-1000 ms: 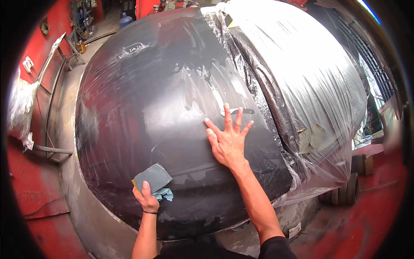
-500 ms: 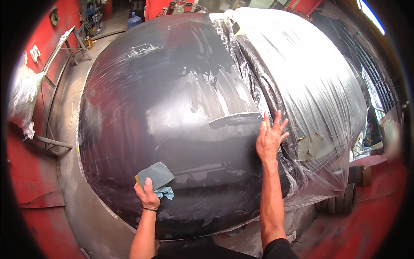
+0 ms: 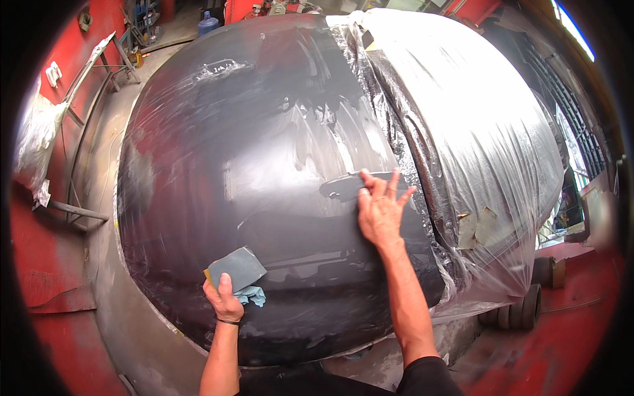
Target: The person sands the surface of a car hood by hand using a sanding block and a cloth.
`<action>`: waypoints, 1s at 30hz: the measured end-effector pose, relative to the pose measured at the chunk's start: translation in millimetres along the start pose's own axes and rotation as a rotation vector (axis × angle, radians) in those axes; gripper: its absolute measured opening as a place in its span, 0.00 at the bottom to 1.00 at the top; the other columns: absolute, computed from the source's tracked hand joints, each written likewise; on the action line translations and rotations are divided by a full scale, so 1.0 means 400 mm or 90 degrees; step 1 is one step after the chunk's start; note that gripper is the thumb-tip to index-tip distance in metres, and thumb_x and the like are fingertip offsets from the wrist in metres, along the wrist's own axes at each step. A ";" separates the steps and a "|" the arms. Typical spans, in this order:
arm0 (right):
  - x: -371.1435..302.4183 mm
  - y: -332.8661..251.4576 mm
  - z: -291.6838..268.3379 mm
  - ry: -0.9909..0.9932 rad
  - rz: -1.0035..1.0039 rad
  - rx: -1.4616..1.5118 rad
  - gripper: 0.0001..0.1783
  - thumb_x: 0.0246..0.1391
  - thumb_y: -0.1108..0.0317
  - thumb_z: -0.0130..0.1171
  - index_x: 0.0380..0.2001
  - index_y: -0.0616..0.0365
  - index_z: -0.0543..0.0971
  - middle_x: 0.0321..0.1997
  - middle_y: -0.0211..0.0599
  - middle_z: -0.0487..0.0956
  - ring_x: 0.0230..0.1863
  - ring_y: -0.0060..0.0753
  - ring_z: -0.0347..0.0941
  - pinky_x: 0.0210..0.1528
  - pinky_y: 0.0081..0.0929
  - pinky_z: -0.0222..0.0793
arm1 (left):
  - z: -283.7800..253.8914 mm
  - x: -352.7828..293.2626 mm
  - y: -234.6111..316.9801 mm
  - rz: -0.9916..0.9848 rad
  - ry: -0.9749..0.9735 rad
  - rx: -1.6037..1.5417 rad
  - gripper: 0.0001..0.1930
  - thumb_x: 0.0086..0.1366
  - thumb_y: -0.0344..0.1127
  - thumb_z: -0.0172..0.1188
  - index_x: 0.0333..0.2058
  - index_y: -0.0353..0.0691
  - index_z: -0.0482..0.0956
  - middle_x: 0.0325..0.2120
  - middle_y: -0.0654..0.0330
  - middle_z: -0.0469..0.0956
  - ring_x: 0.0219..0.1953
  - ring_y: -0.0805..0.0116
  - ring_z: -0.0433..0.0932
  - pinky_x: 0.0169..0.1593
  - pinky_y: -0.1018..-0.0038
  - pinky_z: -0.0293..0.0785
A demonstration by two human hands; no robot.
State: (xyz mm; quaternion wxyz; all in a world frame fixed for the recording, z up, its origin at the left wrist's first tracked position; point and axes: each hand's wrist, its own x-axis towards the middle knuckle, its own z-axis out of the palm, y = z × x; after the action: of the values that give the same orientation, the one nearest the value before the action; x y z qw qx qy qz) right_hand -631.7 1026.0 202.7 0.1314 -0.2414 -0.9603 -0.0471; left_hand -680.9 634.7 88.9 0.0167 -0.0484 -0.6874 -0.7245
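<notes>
A large dark car panel (image 3: 198,191), wet and glossy in patches, spreads below me. In my left hand (image 3: 225,301), thumb on top, is a grey sanding block (image 3: 238,269) with a yellowish edge. A crumpled light-blue cloth (image 3: 251,295) pokes out under the block, beside the same hand. My right hand (image 3: 383,211) has its fingers spread over the right part of the panel, its fingertips at a dark, bright-edged smear (image 3: 340,187); whether they press on the surface is hard to tell. Nothing is in that hand.
Clear plastic sheeting (image 3: 475,125) covers the vehicle's right side, with a dark gathered edge along the panel. Metal stands (image 3: 86,132) line the left wall. Several tyres (image 3: 518,310) stack at the lower right. A blue water jug (image 3: 208,24) stands at the back.
My right hand has moved left, from the edge of the plastic sheeting onto the dark panel. My left hand keeps the sanding block and cloth in nearly the same place.
</notes>
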 end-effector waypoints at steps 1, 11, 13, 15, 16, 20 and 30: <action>0.013 0.037 0.000 -0.003 0.055 0.026 0.28 0.77 0.57 0.46 0.74 0.50 0.73 0.69 0.33 0.72 0.88 0.72 0.37 0.78 0.92 0.15 | 0.001 0.006 0.016 0.006 -0.011 0.000 0.22 0.76 0.45 0.53 0.48 0.26 0.83 0.40 0.49 0.85 0.41 0.56 0.83 0.48 0.62 0.78; -0.147 -0.056 -0.042 0.138 0.108 0.172 0.31 0.74 0.65 0.53 0.76 0.62 0.66 0.75 0.45 0.72 0.88 0.77 0.34 0.79 0.90 0.22 | 0.020 0.021 0.081 0.078 -0.046 0.020 0.20 0.75 0.43 0.52 0.43 0.28 0.82 0.33 0.47 0.83 0.34 0.49 0.82 0.42 0.60 0.76; -0.230 -0.160 -0.119 0.107 0.063 0.275 0.29 0.72 0.71 0.57 0.73 0.63 0.68 0.78 0.51 0.72 0.88 0.75 0.42 0.83 0.76 0.40 | -0.003 0.032 0.078 0.083 -0.066 0.013 0.20 0.77 0.44 0.51 0.42 0.29 0.82 0.32 0.47 0.82 0.34 0.47 0.81 0.42 0.59 0.75; -0.319 -0.245 -0.177 0.092 0.050 0.521 0.27 0.72 0.74 0.59 0.71 0.64 0.70 0.74 0.54 0.77 0.83 0.64 0.61 0.81 0.56 0.60 | -0.007 0.040 0.084 0.088 -0.094 -0.001 0.21 0.78 0.46 0.51 0.42 0.29 0.82 0.32 0.47 0.83 0.34 0.47 0.81 0.41 0.58 0.75; -0.361 -0.289 -0.207 0.037 0.090 0.611 0.27 0.72 0.75 0.60 0.70 0.65 0.70 0.73 0.54 0.78 0.80 0.58 0.67 0.79 0.48 0.65 | -0.008 0.040 0.081 0.081 -0.102 -0.009 0.23 0.81 0.47 0.50 0.42 0.29 0.81 0.32 0.47 0.83 0.34 0.47 0.81 0.41 0.58 0.74; -0.478 -0.421 -0.244 -0.100 0.209 0.923 0.30 0.73 0.72 0.62 0.73 0.65 0.67 0.73 0.52 0.79 0.74 0.44 0.75 0.76 0.39 0.69 | -0.009 0.043 0.088 0.061 -0.139 -0.027 0.24 0.85 0.48 0.49 0.38 0.34 0.82 0.28 0.57 0.80 0.31 0.63 0.76 0.40 0.63 0.73; -0.479 -0.394 -0.263 -0.533 0.250 1.262 0.45 0.69 0.45 0.68 0.80 0.54 0.66 0.76 0.34 0.71 0.76 0.33 0.65 0.78 0.42 0.57 | 0.034 -0.093 0.246 -0.232 -0.401 -0.339 0.25 0.84 0.54 0.55 0.53 0.35 0.86 0.43 0.60 0.89 0.43 0.70 0.87 0.50 0.72 0.83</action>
State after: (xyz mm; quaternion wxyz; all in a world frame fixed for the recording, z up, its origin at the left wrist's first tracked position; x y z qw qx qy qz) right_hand -520.1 784.8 247.0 -0.0646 -0.1745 -0.4850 0.8545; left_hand -634.5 641.5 184.2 -0.3340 -0.1474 -0.4461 -0.8171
